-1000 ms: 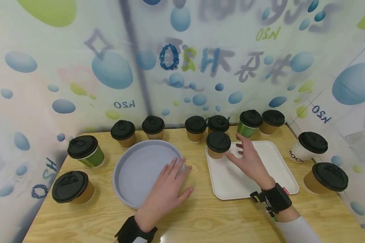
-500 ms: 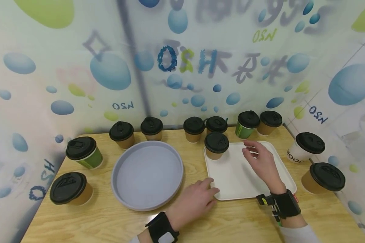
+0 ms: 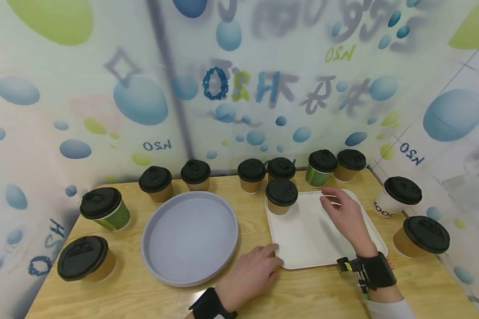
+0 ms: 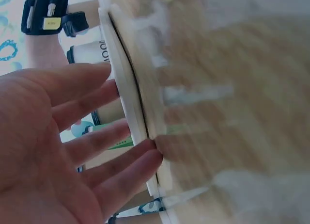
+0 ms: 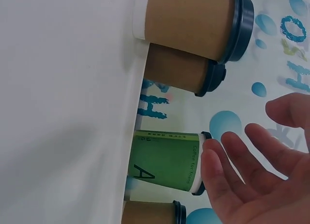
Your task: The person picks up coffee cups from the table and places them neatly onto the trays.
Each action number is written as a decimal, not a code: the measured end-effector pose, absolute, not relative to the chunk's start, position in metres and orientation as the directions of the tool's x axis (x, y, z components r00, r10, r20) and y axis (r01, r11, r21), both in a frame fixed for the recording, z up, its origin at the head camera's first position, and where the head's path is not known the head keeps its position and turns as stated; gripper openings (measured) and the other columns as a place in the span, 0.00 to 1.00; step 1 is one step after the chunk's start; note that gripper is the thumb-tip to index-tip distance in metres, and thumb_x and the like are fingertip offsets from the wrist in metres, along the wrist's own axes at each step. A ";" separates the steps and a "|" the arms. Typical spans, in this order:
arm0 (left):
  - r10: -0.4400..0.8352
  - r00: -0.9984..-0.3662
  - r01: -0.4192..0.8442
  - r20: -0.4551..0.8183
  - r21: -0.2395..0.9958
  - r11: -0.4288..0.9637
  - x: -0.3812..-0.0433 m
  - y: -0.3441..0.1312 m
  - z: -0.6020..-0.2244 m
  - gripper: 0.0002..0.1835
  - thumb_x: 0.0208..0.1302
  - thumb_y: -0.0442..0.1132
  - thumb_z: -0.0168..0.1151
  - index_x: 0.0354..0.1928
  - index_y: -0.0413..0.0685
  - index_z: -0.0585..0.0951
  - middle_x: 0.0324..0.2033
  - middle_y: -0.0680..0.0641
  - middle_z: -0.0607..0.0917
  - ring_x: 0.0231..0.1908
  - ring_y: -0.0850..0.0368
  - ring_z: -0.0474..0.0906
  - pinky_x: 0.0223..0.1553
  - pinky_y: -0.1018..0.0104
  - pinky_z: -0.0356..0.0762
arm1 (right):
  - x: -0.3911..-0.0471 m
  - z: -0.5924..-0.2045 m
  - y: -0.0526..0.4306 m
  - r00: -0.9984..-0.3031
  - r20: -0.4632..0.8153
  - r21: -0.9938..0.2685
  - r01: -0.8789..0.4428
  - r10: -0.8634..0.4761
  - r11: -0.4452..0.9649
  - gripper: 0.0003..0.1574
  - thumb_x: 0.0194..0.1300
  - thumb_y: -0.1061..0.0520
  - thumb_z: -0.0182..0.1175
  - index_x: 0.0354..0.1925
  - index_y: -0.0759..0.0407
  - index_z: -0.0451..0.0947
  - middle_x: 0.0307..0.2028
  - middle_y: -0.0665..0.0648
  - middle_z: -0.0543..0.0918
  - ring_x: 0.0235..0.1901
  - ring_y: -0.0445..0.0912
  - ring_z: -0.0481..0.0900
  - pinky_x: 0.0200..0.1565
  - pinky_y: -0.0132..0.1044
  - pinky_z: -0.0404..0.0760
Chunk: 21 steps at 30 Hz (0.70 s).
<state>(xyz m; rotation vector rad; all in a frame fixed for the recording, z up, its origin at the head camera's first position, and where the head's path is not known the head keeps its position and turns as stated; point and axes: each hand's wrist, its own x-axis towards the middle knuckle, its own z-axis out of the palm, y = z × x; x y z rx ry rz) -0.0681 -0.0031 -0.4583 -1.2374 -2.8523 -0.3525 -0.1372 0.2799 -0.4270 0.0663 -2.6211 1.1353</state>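
Tray (image 3: 299,239) partly behind right hand (image 3: 346,218)

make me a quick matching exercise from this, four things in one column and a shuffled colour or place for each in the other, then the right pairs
Things
1. round tray
2. left hand
3. right hand
4. cup on the white tray

Colours and places
A. held above the white tray
B. brown, with a black lid
C. fingers at the white tray's near left corner
D. pale grey-blue

Pairs: 1-D, 2-C, 3-A, 4-B
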 end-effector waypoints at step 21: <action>0.756 -0.645 0.764 0.107 0.085 0.640 -0.086 0.001 -0.450 0.11 0.64 0.33 0.70 0.35 0.61 0.93 0.31 0.57 0.78 0.27 0.66 0.76 0.25 0.73 0.73 | -0.187 -0.412 0.292 -0.974 0.227 -0.664 -0.161 -0.009 0.730 0.26 0.79 0.56 0.55 0.65 0.73 0.72 0.59 0.73 0.77 0.57 0.66 0.78 0.58 0.61 0.77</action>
